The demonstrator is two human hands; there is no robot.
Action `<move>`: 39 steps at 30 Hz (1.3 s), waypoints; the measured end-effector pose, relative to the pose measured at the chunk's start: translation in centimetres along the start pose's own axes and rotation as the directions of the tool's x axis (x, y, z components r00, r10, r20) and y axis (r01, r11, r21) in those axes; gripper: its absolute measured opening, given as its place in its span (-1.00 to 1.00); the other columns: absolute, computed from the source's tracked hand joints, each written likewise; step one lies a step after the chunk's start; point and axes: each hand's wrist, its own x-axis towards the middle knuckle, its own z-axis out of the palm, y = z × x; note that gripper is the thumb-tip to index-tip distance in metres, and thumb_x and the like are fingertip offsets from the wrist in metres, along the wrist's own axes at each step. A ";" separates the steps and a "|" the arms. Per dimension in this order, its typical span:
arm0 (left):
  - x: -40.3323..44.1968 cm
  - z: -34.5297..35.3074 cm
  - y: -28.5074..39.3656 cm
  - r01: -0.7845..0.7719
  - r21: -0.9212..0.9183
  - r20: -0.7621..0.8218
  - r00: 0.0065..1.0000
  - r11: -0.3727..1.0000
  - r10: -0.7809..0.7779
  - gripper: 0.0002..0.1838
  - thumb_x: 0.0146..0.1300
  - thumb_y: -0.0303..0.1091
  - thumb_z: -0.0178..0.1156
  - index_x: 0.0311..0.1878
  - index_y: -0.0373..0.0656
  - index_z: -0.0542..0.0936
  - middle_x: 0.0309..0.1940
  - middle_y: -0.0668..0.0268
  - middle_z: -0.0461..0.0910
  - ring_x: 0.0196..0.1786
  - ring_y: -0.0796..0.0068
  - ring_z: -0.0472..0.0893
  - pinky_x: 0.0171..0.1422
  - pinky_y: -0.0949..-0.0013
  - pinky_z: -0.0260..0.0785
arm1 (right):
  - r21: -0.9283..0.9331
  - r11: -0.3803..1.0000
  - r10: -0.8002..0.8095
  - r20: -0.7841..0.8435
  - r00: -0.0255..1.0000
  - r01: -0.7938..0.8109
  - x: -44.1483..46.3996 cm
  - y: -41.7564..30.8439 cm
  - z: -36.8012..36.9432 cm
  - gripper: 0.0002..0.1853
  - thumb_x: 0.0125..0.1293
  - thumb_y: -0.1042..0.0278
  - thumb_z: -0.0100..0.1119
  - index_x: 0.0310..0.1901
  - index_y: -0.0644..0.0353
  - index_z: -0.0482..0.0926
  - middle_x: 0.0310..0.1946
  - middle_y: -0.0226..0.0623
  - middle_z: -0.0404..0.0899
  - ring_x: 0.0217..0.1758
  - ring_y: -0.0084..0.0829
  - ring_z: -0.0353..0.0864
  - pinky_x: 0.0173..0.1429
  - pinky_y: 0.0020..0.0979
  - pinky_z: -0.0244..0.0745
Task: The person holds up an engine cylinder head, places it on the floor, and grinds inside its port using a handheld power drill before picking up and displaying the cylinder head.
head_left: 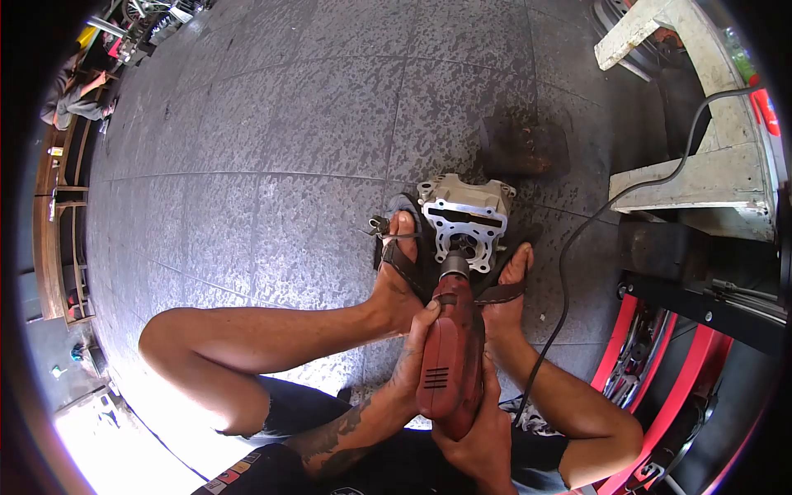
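A red corded power drill point(452, 355) points away from me, held in both hands. My left hand point(410, 355) is closed around the left side of its body, near the front. Lower down, my right hand point(478, 441) wraps round the drill's rear handle. The chuck point(454, 264) meets the opening of a metal engine cylinder head point(467, 216); whatever bit it carries is hidden inside. That cylinder head sits on the floor between my two sandalled feet, its flat machined face with bolt holes turned toward me.
A grey cable point(563, 289) runs along the right side. A worn white wooden stool point(693, 194) stands at right, above a red and black tool rack point(660, 371). A dark stained block point(526, 146) lies beyond the cylinder head on the tiled floor point(322, 124). Another person point(78, 99) sits far left.
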 end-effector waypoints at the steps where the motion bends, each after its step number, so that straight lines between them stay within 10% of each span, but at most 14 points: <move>1: 0.0 -0.1 0.1 0.034 -0.020 0.004 0.999 0.999 -0.034 -0.30 0.18 0.28 0.15 0.11 -0.15 0.42 -0.17 0.22 0.56 -0.20 0.36 0.60 -0.12 0.32 0.53 | 0.014 1.000 0.006 0.004 1.000 -0.007 0.1 -0.1 -0.1 0.14 -0.13 0.34 0.45 0.44 0.19 -0.12 -0.01 0.18 0.56 0.01 0.14 0.60 0.03 -0.07 0.57; 39: -0.4 -0.6 -0.5 0.142 -0.060 0.001 0.990 0.988 -0.142 -0.32 0.15 0.30 0.17 0.08 -0.12 0.46 -0.19 0.24 0.56 -0.22 0.37 0.58 -0.12 0.31 0.51 | -0.033 0.999 -0.037 -0.064 0.997 0.035 -1.0 0.3 0.4 0.12 -0.14 0.38 0.44 0.43 0.26 -0.10 0.10 0.16 0.50 0.06 0.10 0.60 0.10 -0.10 0.54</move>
